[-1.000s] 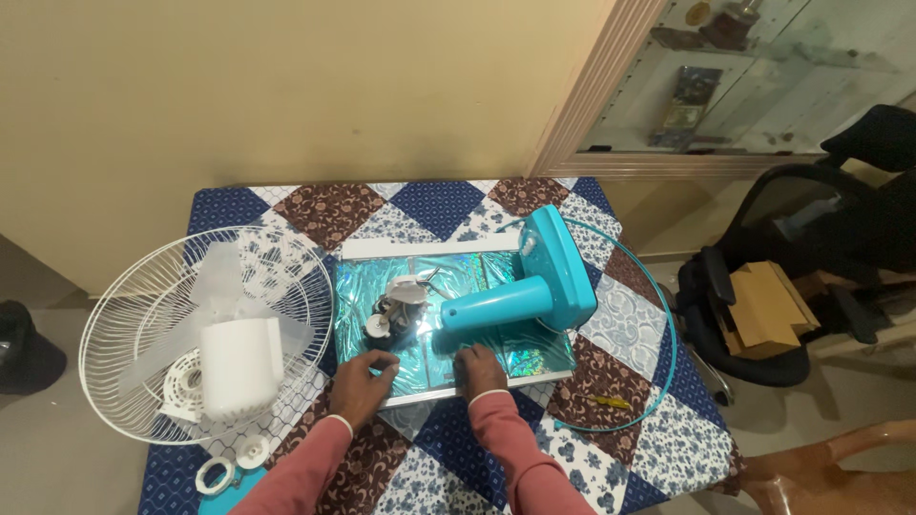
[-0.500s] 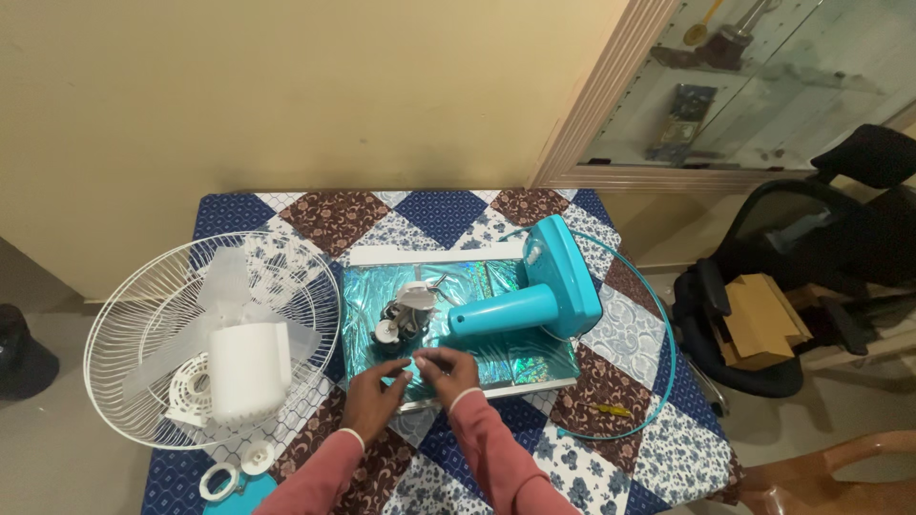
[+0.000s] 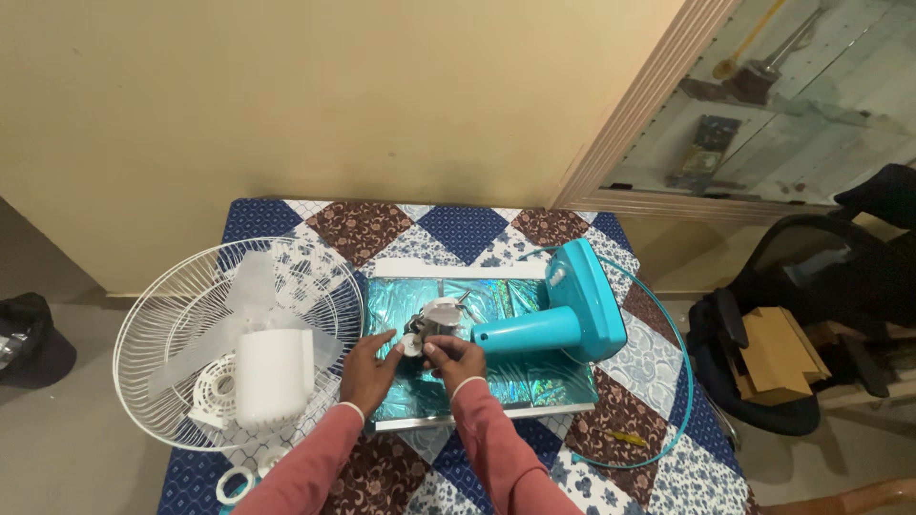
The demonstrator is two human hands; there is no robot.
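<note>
The fan motor [image 3: 441, 319] lies on the shiny teal sheet [image 3: 515, 381], at the free end of the teal stand [image 3: 558, 319]. The left hand [image 3: 370, 367] cups the motor's left side, fingers half curled. The right hand [image 3: 456, 355] pinches a small white part [image 3: 413, 347] at the motor's front. The motor is judged rigid and fairly heavy: grip its metal body, not the thin shaft. The white fan guard [image 3: 181, 334] lies left of the motor.

Fan motor [image 3: 437, 322]: I see its bare silvery metal at the tray's centre.
Teal fan stand [image 3: 563, 319]: lies toppled, base toward the tray's right edge.
</note>
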